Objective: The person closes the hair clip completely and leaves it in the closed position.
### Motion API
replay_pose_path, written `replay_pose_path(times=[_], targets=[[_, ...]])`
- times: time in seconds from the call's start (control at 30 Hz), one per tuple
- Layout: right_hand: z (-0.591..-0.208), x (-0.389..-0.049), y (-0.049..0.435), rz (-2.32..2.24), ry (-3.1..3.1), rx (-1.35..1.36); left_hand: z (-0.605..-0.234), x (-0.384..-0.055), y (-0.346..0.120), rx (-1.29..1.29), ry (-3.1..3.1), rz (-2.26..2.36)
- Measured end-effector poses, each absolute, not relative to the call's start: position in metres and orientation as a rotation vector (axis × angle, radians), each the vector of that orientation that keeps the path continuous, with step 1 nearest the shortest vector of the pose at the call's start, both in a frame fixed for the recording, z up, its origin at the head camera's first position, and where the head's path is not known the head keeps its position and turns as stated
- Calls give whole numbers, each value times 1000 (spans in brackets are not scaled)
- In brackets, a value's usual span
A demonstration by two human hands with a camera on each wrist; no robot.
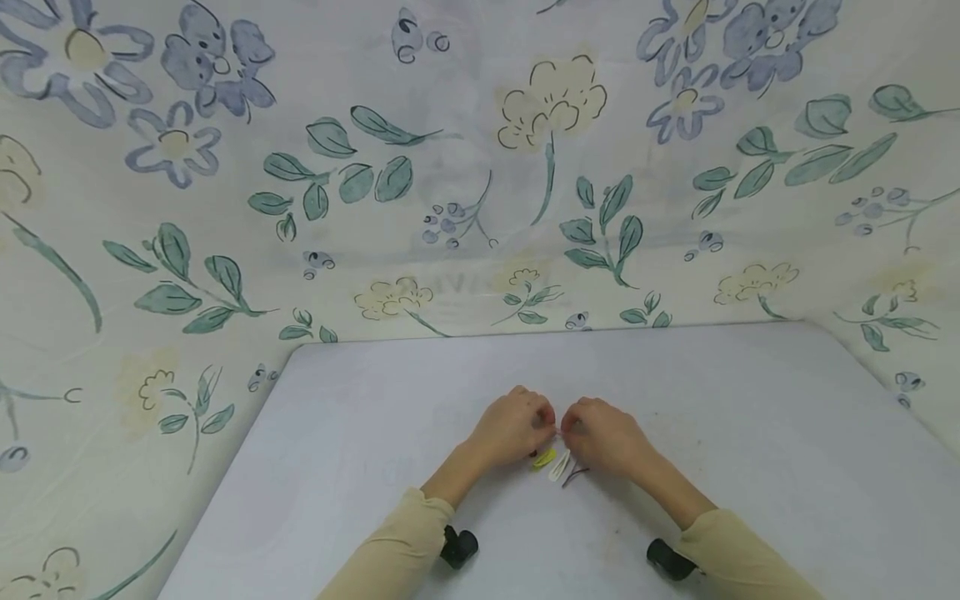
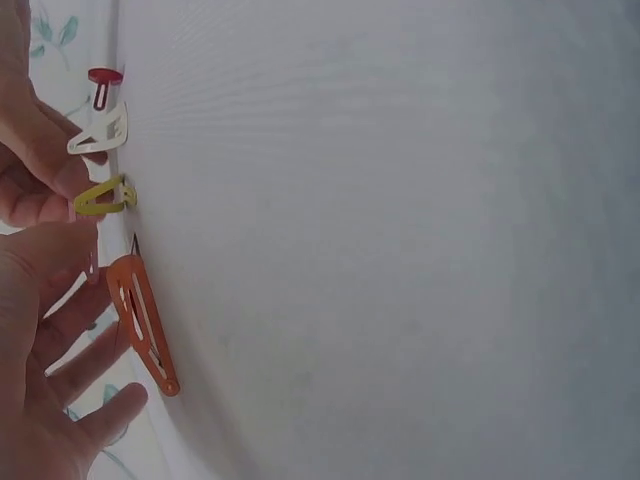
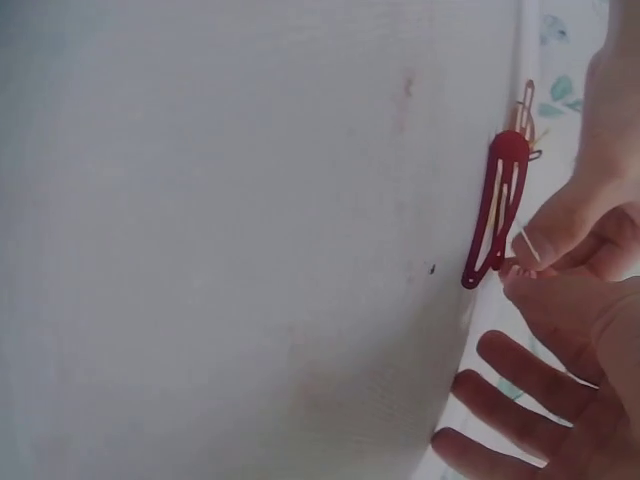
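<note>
My left hand (image 1: 516,427) and right hand (image 1: 606,437) meet over the table, thumbs and index fingers pinching a small pink hair clip (image 1: 558,432) between them. In the left wrist view an orange snap clip (image 2: 143,322) lies by the left hand's spread lower fingers. Just below the hands are a yellow snap clip (image 1: 543,459), a white snap clip (image 1: 559,467) and a dark red snap clip (image 1: 575,477). The red one shows large in the right wrist view, beside the right fingertips. Fingers hide most of the pink clip.
A white-covered table (image 1: 360,433) lies under the hands, its far edge meeting a flower-patterned cloth (image 1: 465,175) that hangs behind and at the sides. Black devices (image 1: 459,547) sit below both wrists, by the sleeves.
</note>
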State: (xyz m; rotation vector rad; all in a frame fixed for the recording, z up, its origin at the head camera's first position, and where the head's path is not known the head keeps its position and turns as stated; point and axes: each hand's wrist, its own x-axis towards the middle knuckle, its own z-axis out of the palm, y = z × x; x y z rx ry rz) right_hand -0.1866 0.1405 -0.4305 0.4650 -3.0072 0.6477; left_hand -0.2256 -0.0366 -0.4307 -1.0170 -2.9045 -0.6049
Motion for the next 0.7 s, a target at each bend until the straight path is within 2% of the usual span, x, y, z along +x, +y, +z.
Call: replay_pose_path(times=[0.7], targets=[[-424, -196, 135, 860, -2890, 316, -416, -226, -52, -846, -2822, -883]])
